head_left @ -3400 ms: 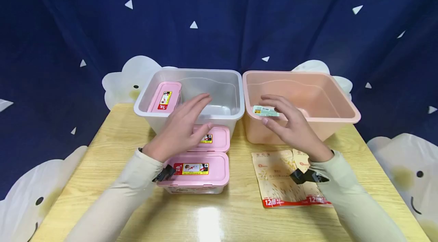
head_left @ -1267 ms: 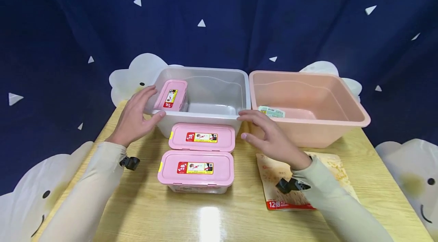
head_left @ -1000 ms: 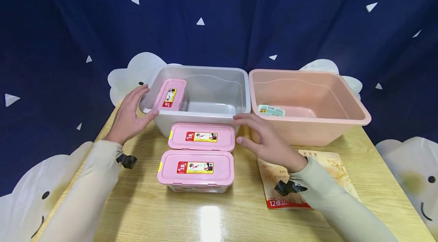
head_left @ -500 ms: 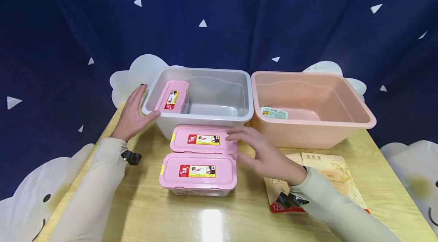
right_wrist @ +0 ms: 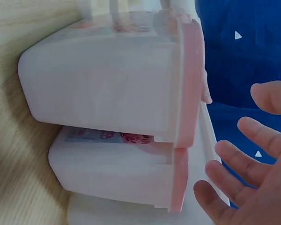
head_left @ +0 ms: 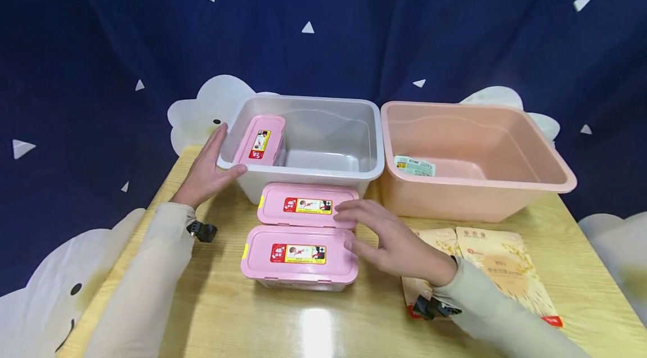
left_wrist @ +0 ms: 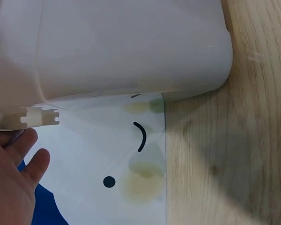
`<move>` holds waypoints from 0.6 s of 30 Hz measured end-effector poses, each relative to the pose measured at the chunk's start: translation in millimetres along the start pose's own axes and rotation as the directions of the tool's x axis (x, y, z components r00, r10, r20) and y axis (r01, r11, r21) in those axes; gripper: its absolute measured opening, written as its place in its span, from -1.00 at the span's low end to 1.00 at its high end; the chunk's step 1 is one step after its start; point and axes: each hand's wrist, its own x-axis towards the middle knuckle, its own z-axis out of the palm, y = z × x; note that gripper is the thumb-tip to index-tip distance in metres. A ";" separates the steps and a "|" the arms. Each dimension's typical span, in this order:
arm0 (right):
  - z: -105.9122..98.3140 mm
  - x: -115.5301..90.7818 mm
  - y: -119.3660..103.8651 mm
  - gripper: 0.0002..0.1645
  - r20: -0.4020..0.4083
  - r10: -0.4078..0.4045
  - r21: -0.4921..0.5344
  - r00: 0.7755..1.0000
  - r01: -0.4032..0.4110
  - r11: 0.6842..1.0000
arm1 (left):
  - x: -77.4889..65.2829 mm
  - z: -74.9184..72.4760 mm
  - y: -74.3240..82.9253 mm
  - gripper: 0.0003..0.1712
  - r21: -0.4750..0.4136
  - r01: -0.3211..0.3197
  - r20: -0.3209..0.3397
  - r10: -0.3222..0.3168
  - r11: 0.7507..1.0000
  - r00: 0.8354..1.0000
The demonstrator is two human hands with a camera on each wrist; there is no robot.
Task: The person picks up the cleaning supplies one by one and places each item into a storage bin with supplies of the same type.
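Note:
At the left side of the grey bin (head_left: 303,173) is my left hand (head_left: 209,170), fingers extended by the rim and thumb towards the front corner. The left wrist view has its fingertips (left_wrist: 37,161) beside the rim's underside; contact is hard to tell. My right hand (head_left: 394,240) hovers at the right ends of two pink-lidded boxes, its fingers spread and holding nothing. The nearer box (head_left: 300,271) stands in front of the farther box (head_left: 278,203); the right wrist view shows their translucent sides. A third pink-lidded box (head_left: 247,150) lies inside the grey bin, at its left.
Right of the grey bin stands a peach bin (head_left: 480,192) with a pale green packet (head_left: 414,166) inside. Two beige printed packets (head_left: 505,273) lie on the wooden table (head_left: 242,324), partly under my right forearm. A dark blue curtain (head_left: 354,21) hangs behind.
My left hand has gone from above the grey bin's front to its left side. My right hand has come from the peach bin down and left to the box ends.

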 end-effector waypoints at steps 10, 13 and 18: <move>15.4 -11.3 -0.4 -0.54 -0.036 -0.002 -0.033 0.999 0.000 0.999 | -7.4 5.9 -1.4 0.15 -0.070 -0.004 0.017 0.005 0.998 1.000; 18.0 -11.8 0.7 -0.55 -0.072 -0.021 -0.077 0.997 0.016 0.997 | -4.7 4.4 -0.1 0.13 -0.082 0.000 0.026 0.003 0.997 1.000; 24.0 -11.0 5.3 -0.52 -0.117 -0.090 -0.246 0.989 0.059 0.967 | -0.6 -6.4 7.5 0.06 -0.031 0.023 0.064 -0.021 0.999 0.998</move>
